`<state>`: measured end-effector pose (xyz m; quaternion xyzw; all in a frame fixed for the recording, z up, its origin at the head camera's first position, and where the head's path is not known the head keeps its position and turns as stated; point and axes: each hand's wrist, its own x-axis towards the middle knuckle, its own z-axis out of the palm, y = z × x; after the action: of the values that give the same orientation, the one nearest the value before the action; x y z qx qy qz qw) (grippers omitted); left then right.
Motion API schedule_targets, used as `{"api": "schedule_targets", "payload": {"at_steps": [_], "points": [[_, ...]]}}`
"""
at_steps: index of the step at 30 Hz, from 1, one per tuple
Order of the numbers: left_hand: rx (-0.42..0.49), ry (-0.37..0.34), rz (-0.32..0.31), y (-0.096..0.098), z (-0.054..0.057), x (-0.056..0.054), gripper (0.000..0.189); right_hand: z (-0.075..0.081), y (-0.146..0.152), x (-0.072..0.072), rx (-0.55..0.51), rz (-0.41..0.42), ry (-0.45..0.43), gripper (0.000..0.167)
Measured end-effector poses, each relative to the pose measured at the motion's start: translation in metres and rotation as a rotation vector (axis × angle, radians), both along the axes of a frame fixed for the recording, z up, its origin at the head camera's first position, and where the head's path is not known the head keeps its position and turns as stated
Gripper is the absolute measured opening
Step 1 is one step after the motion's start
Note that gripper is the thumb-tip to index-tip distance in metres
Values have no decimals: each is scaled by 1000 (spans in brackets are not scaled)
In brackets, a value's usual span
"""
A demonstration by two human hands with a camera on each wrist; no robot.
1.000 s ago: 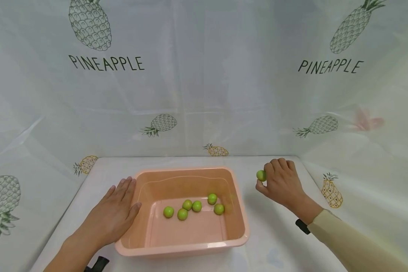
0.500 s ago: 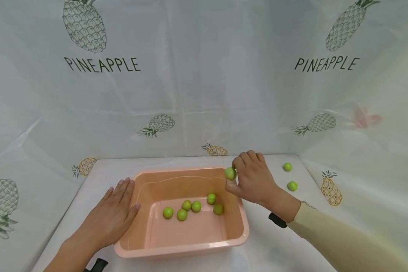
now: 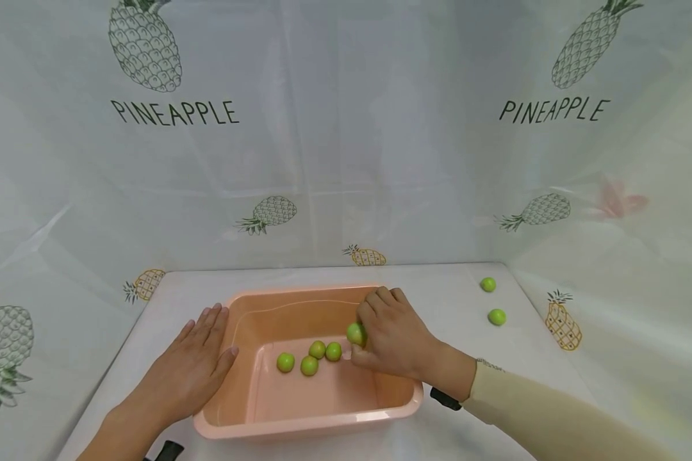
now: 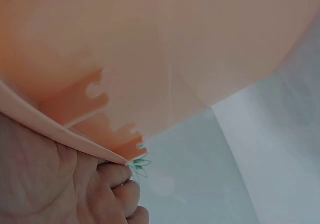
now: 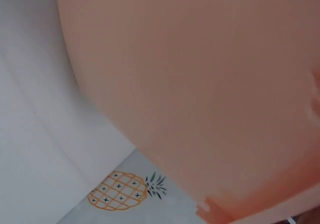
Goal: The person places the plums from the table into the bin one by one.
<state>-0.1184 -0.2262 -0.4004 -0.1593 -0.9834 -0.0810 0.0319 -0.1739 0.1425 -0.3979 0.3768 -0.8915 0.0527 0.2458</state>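
Note:
A pink plastic basin [image 3: 300,419] stands on the table, with several small round green fruits [image 3: 309,365] on its floor. My left hand [image 3: 187,368] lies with straight fingers on the basin's left rim; in the left wrist view its palm [image 4: 60,184] is against the rim. Inside the basin's right side, my right hand [image 3: 395,336] pinches one green fruit [image 3: 355,334] between thumb and fingers, low over the floor. That hand hides the right part of the basin floor. The right wrist view is mostly filled by the basin wall [image 5: 190,84].
Two more green fruits [image 3: 497,317] lie on the white-covered table [image 3: 438,288], right of the basin near the table's right edge. A pale curtain [image 3: 380,147] printed with pineapples hangs behind and at both sides.
My right hand has carried the green fruit from the table at the right, over the basin's right rim and down inside. Two fruits on the table came into view. The left hand has stayed put.

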Motion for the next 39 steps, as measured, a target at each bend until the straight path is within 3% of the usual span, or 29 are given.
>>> {"api": "schedule_targets", "payload": {"at_steps": [14,22,30,35,39], "points": [[13,4,-4,-1,0,0,73,-10,-4,0,55,7,38,31],[23,-2,-14,-1,1,-1,73,-11,-2,-2,40,12,27,30],[26,-7,-12,-1,1,-1,73,-12,-2,-2,19,20,75,27],[31,-9,-9,-1,-1,0,73,-9,4,-1,24,-20,74,26],[32,-9,-8,-1,-1,0,74,-6,16,-3,-37,-71,69,26]]}}
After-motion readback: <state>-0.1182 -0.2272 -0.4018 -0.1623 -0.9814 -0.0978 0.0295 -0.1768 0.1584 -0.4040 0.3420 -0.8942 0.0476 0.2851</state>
